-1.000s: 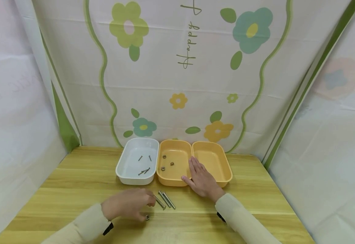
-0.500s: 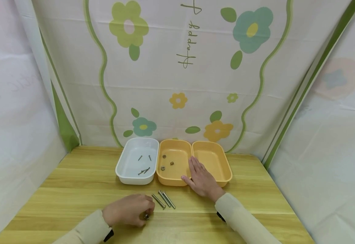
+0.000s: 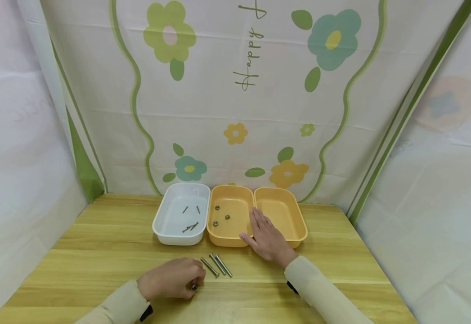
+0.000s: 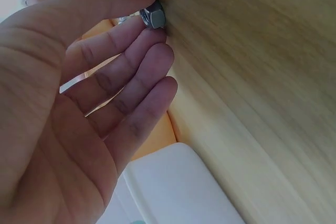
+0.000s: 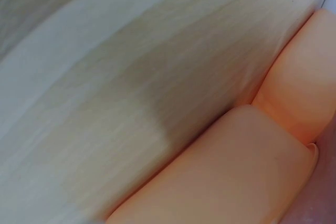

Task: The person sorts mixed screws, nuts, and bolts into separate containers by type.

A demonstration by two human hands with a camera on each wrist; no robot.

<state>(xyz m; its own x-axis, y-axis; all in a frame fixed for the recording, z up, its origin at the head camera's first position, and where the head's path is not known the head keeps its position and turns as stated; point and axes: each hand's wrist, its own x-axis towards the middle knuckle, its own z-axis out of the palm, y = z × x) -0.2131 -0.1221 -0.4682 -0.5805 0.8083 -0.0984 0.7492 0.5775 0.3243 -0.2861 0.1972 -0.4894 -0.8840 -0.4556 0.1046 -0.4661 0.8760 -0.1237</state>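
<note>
One nut (image 4: 154, 16) sits pinched — perhaps touching the table (image 4: 247, 77) — outside tray edges (image 3: 178, 237).

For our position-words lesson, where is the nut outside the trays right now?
In the head view, the nut is pinched in the left hand, below and left of the three bolts.
</note>
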